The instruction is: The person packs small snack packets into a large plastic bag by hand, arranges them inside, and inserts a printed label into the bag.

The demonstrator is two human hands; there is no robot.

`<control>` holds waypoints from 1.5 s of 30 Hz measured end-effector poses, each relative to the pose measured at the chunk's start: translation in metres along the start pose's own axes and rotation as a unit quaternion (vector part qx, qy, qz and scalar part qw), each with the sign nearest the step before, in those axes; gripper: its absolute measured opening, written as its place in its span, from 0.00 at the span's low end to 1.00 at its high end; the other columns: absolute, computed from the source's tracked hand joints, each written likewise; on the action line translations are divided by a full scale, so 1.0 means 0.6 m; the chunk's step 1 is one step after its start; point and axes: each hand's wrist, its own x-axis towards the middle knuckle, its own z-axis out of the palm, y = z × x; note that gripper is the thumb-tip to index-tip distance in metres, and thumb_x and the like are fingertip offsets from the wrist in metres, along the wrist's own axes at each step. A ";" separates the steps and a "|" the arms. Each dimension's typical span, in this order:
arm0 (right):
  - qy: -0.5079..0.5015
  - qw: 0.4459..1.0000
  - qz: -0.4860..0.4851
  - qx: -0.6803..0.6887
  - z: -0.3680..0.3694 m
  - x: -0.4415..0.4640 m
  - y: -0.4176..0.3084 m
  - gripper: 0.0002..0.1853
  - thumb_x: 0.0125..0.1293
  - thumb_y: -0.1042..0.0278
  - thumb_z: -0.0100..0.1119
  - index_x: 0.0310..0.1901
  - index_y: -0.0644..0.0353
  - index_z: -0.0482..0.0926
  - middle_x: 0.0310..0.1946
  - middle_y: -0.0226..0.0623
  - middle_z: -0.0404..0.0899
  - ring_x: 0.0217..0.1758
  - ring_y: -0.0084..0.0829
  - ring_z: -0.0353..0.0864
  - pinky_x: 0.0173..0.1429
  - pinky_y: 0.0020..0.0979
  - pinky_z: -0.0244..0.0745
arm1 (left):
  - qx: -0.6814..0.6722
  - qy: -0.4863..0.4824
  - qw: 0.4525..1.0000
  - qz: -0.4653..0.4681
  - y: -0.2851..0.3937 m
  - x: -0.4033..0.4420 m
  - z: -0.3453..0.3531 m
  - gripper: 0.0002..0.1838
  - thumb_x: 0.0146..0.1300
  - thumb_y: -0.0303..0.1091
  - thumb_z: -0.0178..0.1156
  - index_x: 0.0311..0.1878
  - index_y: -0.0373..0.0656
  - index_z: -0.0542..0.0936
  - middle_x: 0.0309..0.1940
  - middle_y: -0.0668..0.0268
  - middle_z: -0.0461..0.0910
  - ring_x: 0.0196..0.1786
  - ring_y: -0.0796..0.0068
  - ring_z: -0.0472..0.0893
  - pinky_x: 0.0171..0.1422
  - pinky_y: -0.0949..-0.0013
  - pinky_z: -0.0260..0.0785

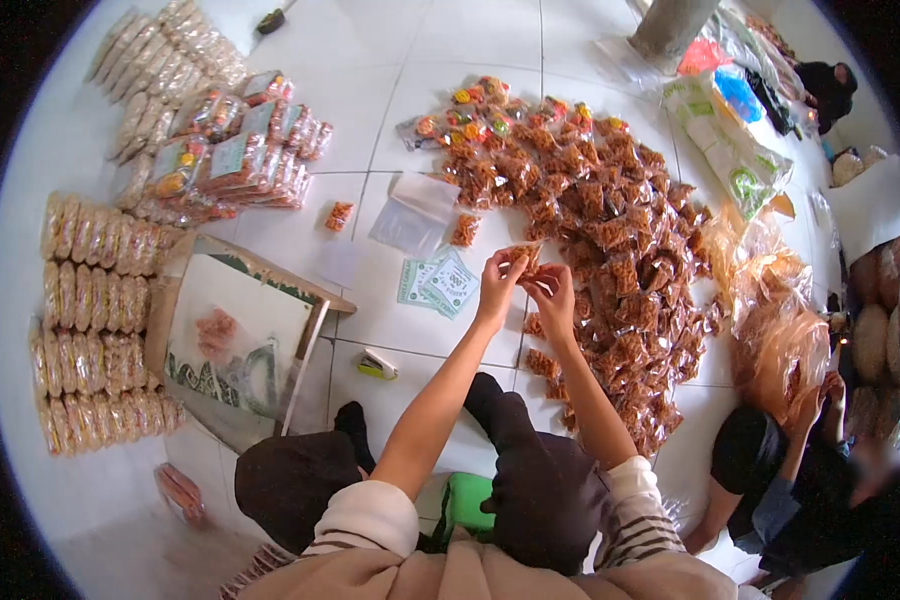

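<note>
clearly, the left hand point(500, 280) and the right hand point(554, 293) come together above the white tiled floor point(470, 40), each grip pinched on a small clear plastic packet of brown snack pieces point(532, 256), partly covered by fingers. beside the left forearm lie fanned pale-green printed paper labels point(454, 283); "000" reads on one, while their smaller lines are too fine. green lettering on the white wood-edged board point(195, 310) is hard to make out, as is the green print on the crumpled white sack point(710, 140). many heaped brown snack packets point(610, 235) overlap, hiding one another. a dark-clothed person point(748, 450) is cut off at the right.
</note>
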 end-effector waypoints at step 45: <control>-0.222 0.824 0.368 0.369 0.424 -0.392 -0.018 0.17 0.63 0.76 0.43 0.55 0.64 0.66 0.50 0.37 0.71 0.53 0.29 0.71 0.58 0.28 0.65 | 0.636 0.349 0.669 0.159 0.232 -0.418 -0.438 0.25 0.62 0.33 0.48 0.64 0.59 0.63 0.66 0.51 0.46 0.65 0.42 0.48 0.65 0.44 0.43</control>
